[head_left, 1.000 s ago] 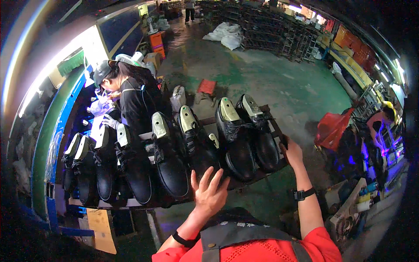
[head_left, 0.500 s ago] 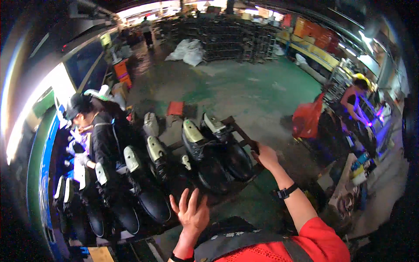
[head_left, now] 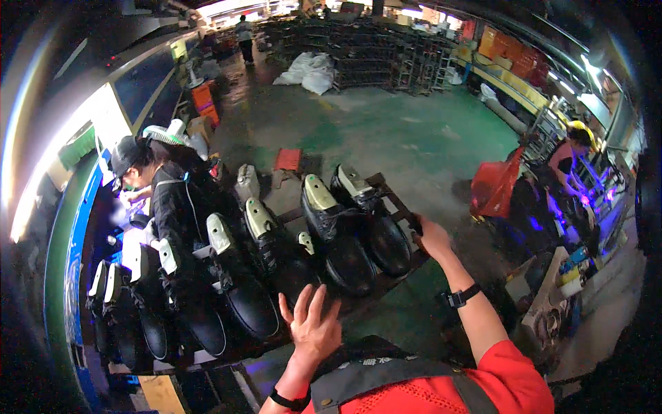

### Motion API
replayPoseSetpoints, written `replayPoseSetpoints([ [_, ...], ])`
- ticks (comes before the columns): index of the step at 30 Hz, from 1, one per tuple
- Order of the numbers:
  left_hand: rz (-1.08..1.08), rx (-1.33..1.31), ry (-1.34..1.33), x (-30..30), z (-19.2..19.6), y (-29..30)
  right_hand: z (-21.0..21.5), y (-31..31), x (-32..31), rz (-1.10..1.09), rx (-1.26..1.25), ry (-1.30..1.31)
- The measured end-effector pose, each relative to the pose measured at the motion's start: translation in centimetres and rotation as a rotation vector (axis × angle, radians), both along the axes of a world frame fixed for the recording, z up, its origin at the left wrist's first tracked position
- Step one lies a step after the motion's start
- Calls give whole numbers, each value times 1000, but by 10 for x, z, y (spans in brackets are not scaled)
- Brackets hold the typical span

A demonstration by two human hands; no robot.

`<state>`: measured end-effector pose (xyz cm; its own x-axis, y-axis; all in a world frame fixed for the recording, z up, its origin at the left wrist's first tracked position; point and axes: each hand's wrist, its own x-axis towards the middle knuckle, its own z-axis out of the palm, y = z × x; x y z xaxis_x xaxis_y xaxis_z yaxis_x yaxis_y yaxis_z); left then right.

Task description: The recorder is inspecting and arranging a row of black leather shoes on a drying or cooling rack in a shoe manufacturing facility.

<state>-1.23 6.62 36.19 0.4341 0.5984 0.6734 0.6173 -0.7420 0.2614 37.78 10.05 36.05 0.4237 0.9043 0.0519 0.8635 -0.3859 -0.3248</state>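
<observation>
Several black shoes [head_left: 248,303] stand in a row on a dark rack [head_left: 394,196], toes toward me, with pale shoe lasts [head_left: 220,234] showing at their heels. My right hand [head_left: 433,238] is closed round the right end of the rack's frame, beside the last pair of shoes. My left hand [head_left: 314,324] has its fingers spread and lies by the toe of a middle shoe [head_left: 293,272]; it holds nothing. Whether those fingertips touch the shoe or the rack edge I cannot tell.
A co-worker [head_left: 169,193] bends over a lit bench at the left, close to the rack. Behind the shoes stands a red stool [head_left: 287,160]. Another person [head_left: 572,162] works by a red bag [head_left: 495,185] at the right. White sacks [head_left: 307,72] and dark racks [head_left: 358,58] line the back.
In the picture, the rack, the shoes and my right hand have shifted slightly right and up, as has much of the background. Both hands keep their poses.
</observation>
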Motion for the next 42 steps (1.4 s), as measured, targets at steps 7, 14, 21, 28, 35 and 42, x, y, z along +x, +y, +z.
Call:
replayPoseSetpoints([
  [7,-56,-15,-49,1,3,1,-14,0,15,21,7,-40],
  [14,-51,-14,-77,0,-7,0,-24,6,26,93,71,-51],
  [21,-70,-66,-63,1,-12,-1,-17,5,34,20,18,128],
  [28,-83,-67,-67,-1,-14,1,-39,9,48,38,58,106],
  [35,-95,-77,-86,0,-17,-1,-48,5,60,38,37,26],
  [42,-77,-70,-87,2,-16,-2,-34,2,48,106,73,36],
])
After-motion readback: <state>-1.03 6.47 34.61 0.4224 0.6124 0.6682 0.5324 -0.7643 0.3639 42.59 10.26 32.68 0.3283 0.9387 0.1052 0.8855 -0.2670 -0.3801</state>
